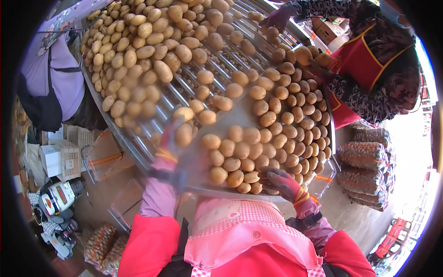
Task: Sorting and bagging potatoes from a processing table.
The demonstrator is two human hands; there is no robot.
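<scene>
My left hand (168,135), in a pink and grey glove, is at the near left part of a metal roller table (157,121). It touches or almost touches a potato (183,134), and another potato (183,113) lies by its fingertips. Blur hides whether its fingers close on either one. My right hand (282,181), gloved in the same way, rests with fingers spread on potatoes at the near edge. A dense layer of potatoes (269,150) covers the flat metal plate (238,116) in front of me. Farther left, a large heap of potatoes (138,52) lies on the rollers.
Across the table at right, a person in a red apron (360,65) reaches over the potatoes with gloved hands. Someone in purple clothing (64,76) stands at left. Filled mesh sacks (363,166) are stacked at right. Plastic crates (71,152) and a scooter (59,197) stand at left.
</scene>
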